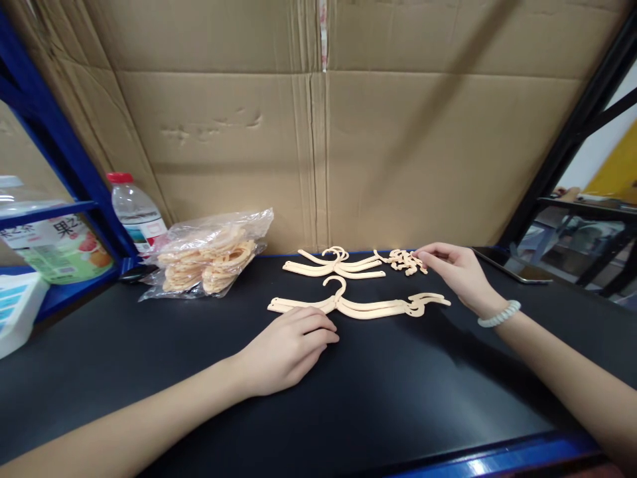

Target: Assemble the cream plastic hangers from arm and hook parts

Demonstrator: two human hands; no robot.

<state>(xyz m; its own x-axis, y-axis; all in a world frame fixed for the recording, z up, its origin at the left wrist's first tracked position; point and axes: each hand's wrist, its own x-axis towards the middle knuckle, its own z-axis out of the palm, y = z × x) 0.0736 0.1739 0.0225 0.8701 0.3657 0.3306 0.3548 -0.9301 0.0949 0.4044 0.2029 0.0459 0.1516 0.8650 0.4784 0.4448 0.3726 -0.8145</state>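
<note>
Left hand (288, 348) flat, open, palm down on dark surface (398, 385), just beside near hangers (358, 305). Right hand (458, 272) loosely open, fingertips touching small clips (405, 261) beside far hangers (338, 263).

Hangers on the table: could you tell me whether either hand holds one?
Neither: left hand rests flat beside the near hangers; right hand fingertips touch the small clips.

a black worktop (388, 398) with a blue front edge fills the near view. flattened brown cardboard (318, 133) forms the far wall, taped along a centre seam. blue shelving (54, 153) stands at the left, a black metal rack (572, 133) at the right, with a bright, pale wall (594, 149) beyond it.
</note>
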